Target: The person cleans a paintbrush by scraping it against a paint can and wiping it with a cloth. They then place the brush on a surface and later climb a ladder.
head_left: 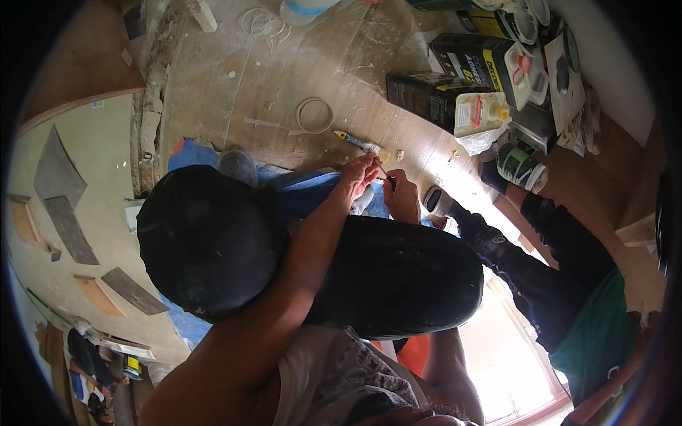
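My left hand (359,175) is held out past my knees with its fingers pinched on a thin, light, stick-like piece (381,169). Close beside it, my right hand (403,197) is closed around something small and dark that mostly hides inside the fist; its kind cannot be made out. The fingertips of both hands nearly meet at the thin piece. Just beyond them a paintbrush (348,138) lies on the floor, bristles towards my hands. Farther out sits a pale, ring-shaped band (314,115), and small yellowish crumbs (400,154) lie near the bristles.
Black and yellow cans (420,97) stand at the right, with a tub (521,163) beside them. Another person's legs (511,255) reach in from the right. Blue sheeting (302,195) lies under my knees. A white bucket (305,11) and loose wire-like loops (266,27) are at the far side.
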`<state>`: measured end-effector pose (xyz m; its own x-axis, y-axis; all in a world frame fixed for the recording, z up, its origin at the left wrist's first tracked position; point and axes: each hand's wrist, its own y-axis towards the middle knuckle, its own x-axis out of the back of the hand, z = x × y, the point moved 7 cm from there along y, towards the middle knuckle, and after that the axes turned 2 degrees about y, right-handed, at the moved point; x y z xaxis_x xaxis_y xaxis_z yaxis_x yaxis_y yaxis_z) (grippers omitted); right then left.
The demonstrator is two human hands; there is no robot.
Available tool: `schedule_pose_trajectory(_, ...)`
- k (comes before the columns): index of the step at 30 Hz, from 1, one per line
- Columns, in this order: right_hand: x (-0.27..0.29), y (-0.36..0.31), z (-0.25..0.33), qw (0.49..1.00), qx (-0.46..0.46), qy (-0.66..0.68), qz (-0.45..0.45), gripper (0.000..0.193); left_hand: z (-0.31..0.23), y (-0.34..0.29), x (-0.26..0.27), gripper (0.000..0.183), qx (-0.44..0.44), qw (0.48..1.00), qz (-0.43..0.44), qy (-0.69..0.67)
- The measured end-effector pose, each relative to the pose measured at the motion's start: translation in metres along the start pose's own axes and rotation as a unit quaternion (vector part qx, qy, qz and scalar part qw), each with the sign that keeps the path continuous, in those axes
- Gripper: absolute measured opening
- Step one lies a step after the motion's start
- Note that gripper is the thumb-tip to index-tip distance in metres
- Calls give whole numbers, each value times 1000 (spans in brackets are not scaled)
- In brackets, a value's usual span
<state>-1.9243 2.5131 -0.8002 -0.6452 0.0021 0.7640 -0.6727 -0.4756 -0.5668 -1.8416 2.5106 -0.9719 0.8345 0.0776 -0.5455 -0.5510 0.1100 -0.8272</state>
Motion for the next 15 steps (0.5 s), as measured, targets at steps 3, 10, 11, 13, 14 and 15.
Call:
schedule_pose_trajectory(3, 4, 0, 5, 998, 49, -21, -25, 19, -1, -5, -7, 16, 3, 1000, 2, -9)
schedule_pose_trajectory(10, 13, 1, 15, 994, 93, -22, -45, 19, -1, -9, -19, 16, -4, 998, 48, -51)
schedule_pose_trajectory(11, 16, 0, 16, 994, 94, -24, -47, 19, 0, -8, -21, 17, -5, 997, 50, -53)
schedule_pose_trajectory(13, 21, -1, 17, 994, 92, -29, -51, 19, 5, -7, -27, 17, -5, 997, 57, -55)
schedule_pose_trajectory(14, 15, 4, 25, 994, 101, -26, -42, 19, -1, -5, -19, 17, -13, 997, 43, -56)
schedule_pose_trajectory(15, 8, 10, 32, 993, 108, -24, -30, 19, -7, -2, -10, 16, -21, 998, 29, -57)
